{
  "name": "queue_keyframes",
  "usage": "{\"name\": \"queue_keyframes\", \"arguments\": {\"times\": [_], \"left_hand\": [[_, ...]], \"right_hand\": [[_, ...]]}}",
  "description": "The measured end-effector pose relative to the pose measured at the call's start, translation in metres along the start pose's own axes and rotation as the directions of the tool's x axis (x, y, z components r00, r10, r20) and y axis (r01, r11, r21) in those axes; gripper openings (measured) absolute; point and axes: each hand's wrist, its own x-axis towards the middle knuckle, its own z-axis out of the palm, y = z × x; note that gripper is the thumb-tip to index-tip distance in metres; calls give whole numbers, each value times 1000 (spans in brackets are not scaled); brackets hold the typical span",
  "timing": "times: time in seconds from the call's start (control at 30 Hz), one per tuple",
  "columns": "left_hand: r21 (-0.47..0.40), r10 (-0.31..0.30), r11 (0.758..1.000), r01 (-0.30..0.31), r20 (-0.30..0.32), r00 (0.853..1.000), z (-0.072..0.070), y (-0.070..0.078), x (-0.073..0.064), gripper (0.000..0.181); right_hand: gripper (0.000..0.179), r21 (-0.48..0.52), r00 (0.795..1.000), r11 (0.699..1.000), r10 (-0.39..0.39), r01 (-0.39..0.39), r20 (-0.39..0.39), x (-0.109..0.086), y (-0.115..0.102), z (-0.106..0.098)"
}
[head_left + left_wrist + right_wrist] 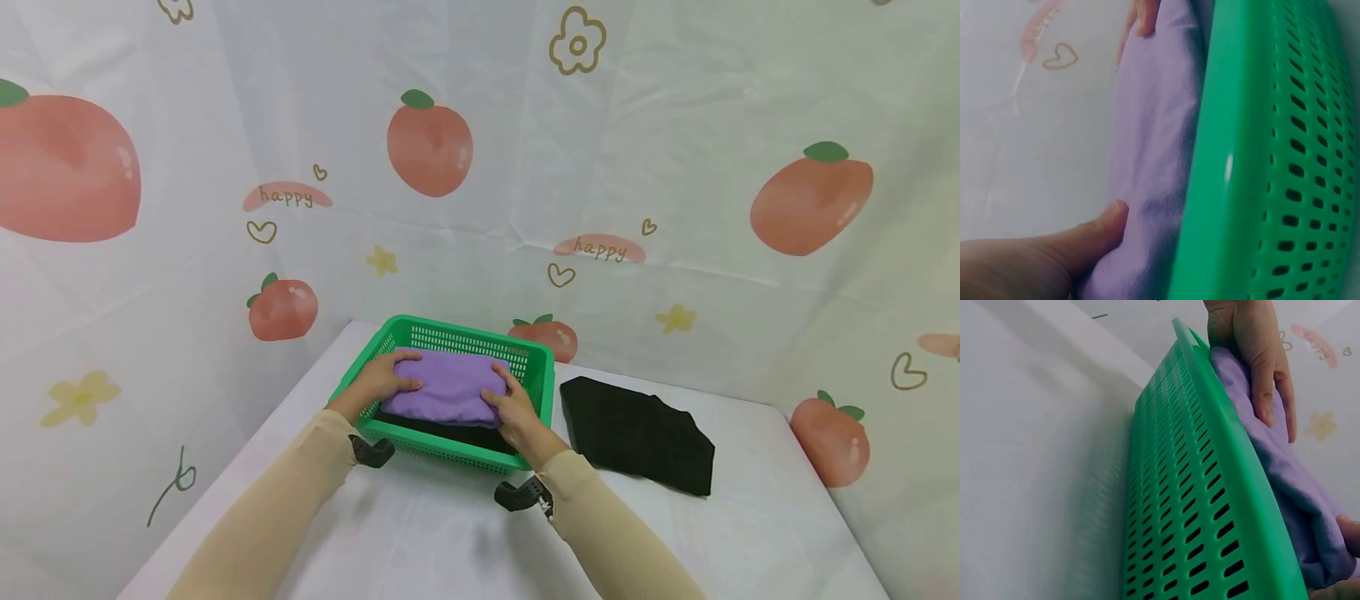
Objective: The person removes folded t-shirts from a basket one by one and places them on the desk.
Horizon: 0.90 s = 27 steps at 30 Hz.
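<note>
white table (420, 533) bears green basket (536, 375), black cloth (637, 433)

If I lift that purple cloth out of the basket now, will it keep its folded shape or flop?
Likely floppy: the purple cloth bulges and creases softly under both hands. It probably sags unless held at both ends, as the left hand and right hand do now. Likely light; it barely flattens the black cloth beneath in the basket.

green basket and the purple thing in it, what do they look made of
The green basket looks like moulded plastic: a smooth, slightly glossy rim and walls pierced by even rows of slots. The purple cloth looks like soft matte fabric, perhaps fleece or microfibre: it folds, creases and dents under the left hand and right hand.
</note>
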Motion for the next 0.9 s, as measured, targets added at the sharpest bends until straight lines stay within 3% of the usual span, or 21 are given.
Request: {"name": "queue_keyframes", "arguments": {"times": [0.17, 0.43, 0.63, 0.9], "left_hand": [[25, -28, 999, 29, -30, 999, -4, 5, -3, 56], [12, -19, 1000, 20, -40, 999, -7, 15, -9, 57], [-102, 16, 995, -17, -13, 1000, -4, 22, -13, 55], [-251, -28, 967, 42, 56, 998, 5, 30, -19, 51]], "right_hand": [[62, 3, 1000, 1000, -6, 6, 9, -3, -4, 0], [60, 0, 999, 1000, -27, 27, 24, -10, -10, -4], [61, 3, 998, 999, -45, 44, 33, -14, -13, -15], [65, -24, 998, 999, -28, 29, 58, -24, -19, -30]]}}
